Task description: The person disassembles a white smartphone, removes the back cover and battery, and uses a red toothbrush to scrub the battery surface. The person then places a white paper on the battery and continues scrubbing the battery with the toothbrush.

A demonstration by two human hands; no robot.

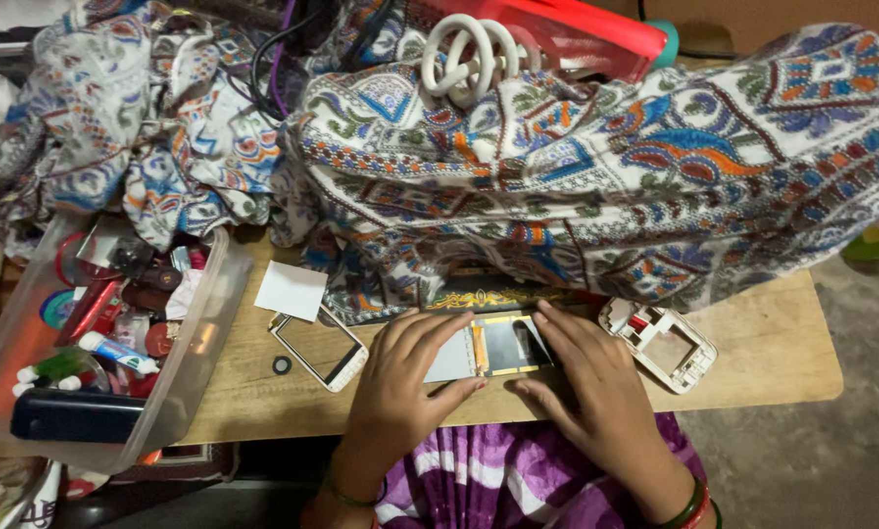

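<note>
Both hands are bare, without gloves or rings visible. The left hand (400,377) shows five fingers with short, unpainted nails; back from the fingers, at the wrist, sits a thin dark green bangle (346,493). The right hand (586,387) likewise shows short, plain nails; back from its fingers, at the wrist, are stacked bangles (692,504), one green and one red, lying against each other. No sleeves cover either forearm in view. Behind the wrists, at the lower edge of the head view, the person wears a garment (518,480) of purple cloth with white streaks in a tie-dye-like pattern, loosely folded.
</note>
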